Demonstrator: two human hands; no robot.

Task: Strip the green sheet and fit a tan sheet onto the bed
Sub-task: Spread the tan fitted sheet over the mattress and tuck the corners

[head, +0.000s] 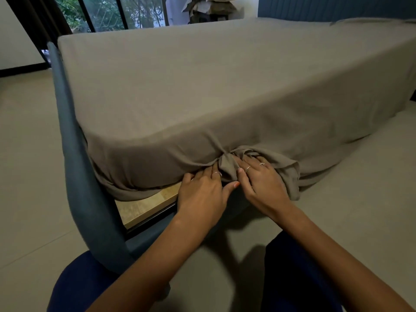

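Nearest, both forearms reach forward, palms down. Left hand point(201, 194) and right hand point(258, 179) pinch a knotted bunch of tan sheet point(227, 166) at the mattress corner, fingers curled into folds. Sheet covers the mattress beyond; blue bed frame point(74, 154) alongside.

Both forearms extend forward, wrists low, to the knot point(227, 165) of the tan sheet. Left hand point(200, 194) lies just left of it, fingers curled into the cloth, thumb under. Right hand point(258, 179) grips just right of it.
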